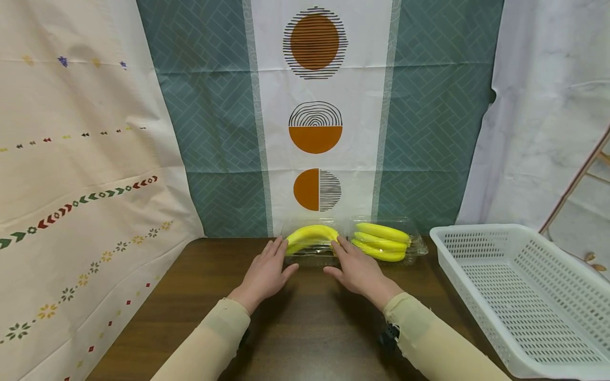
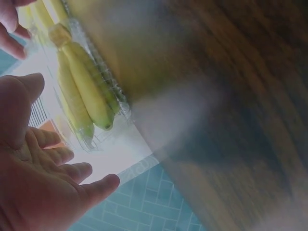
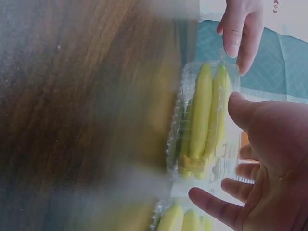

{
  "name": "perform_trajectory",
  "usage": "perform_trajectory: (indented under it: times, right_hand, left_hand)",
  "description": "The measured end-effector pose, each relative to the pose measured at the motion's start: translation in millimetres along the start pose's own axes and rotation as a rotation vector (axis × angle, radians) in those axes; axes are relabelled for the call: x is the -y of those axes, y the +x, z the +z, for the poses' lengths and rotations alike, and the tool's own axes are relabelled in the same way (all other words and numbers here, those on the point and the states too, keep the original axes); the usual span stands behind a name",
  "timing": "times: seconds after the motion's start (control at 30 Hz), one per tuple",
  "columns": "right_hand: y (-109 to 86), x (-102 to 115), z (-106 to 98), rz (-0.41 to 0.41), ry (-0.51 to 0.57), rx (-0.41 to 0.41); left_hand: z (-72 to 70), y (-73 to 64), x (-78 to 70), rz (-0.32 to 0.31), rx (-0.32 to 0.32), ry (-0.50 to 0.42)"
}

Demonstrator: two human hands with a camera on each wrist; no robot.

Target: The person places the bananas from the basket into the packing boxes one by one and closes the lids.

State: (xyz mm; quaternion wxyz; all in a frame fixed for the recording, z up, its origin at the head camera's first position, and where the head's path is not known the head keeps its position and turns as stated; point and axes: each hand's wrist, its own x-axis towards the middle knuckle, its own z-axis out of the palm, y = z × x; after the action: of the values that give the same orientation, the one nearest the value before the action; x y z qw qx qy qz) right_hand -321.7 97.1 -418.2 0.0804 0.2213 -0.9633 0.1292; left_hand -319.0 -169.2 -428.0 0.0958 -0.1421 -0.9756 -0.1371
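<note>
A clear plastic box at the back of the table holds a bunch of bananas. My left hand reaches to its left end with fingers extended. At the other end is my right hand, its fingers also stretched forward and thumb spread. In the left wrist view the left hand has its palm turned toward the banana box, fingers loosely extended. The right wrist view has the right hand with thumb and fingers apart around nothing, beside the bananas.
A second clear box of bananas sits just right of the first. At the far right stands a white perforated plastic basket. Patterned cloths hang behind and left of the dark wooden table.
</note>
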Motion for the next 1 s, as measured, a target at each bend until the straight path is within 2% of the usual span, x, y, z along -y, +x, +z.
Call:
perform_trajectory:
  times: [0.27,0.5,1.0]
  right_hand:
    - [1.4,1.1,-1.2,0.008,0.006,0.002]
    - [-0.8,-0.1,0.2,0.016,0.008,-0.004]
    - [-21.4,-4.3,-0.4,-0.066,-0.039,-0.158]
  left_hand:
    - [0.7,4.4,0.7,0.007,-0.005,0.004]
    - [0.8,1.9,-1.5,0.006,-0.009,0.009]
    - [-1.9,-19.4,-17.3,0.054,-0.078,0.120]
